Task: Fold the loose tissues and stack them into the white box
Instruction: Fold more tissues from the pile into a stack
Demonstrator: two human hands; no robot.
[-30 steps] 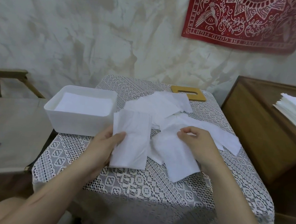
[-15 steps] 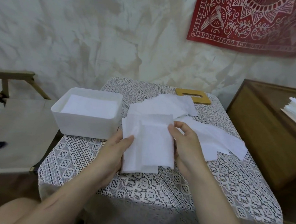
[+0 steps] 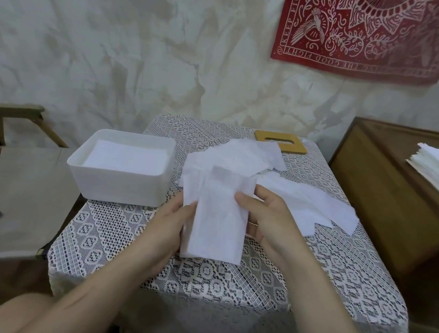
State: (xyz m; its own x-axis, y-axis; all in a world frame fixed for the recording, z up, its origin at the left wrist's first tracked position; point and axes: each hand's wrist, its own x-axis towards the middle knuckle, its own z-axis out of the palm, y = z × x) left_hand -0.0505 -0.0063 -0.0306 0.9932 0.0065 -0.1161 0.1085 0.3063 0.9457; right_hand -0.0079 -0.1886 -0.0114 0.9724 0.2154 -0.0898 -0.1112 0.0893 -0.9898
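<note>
left grip and right grip pinch the folded tissue by its side edges above the surface, near the white box. limp, light, tearable: hold edges gently.

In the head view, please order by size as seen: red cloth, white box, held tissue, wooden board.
1. red cloth
2. white box and held tissue: alike, tissue nearer
3. wooden board

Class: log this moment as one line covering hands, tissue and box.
left hand grips tissue | right hand pinches its right edge | white box holds stacked tissues | loose tissues lie on table
</note>
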